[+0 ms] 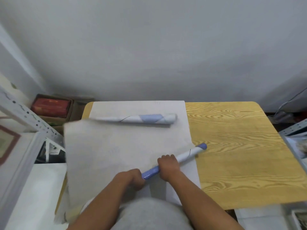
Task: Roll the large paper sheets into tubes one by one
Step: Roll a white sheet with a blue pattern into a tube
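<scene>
- Head view: the left hand is curling its fingers around the near, lower end of a partly rolled paper tube, and the right hand is gripping the same tube a little farther along, knuckles up.
- The tube is lying at a slant across the near part of the wooden counter, its blue-tipped far end pointing up and to the right, just past the edge of the flat white sheet that is spreading out to the left of the hands.
- That sheet is hanging over the counter's left edge (its left border is blurred, so whether it is lifting or lying flat cannot be told).
- A finished tube, white with a pale blue patch, is resting crosswise near the far edge of the counter, well apart from the hands, on another flat white sheet.
- Left of the counter a cardboard box with red contents is sitting on the floor, beside a white metal shelf frame.
- A grey wall is filling the upper half of the view.
</scene>
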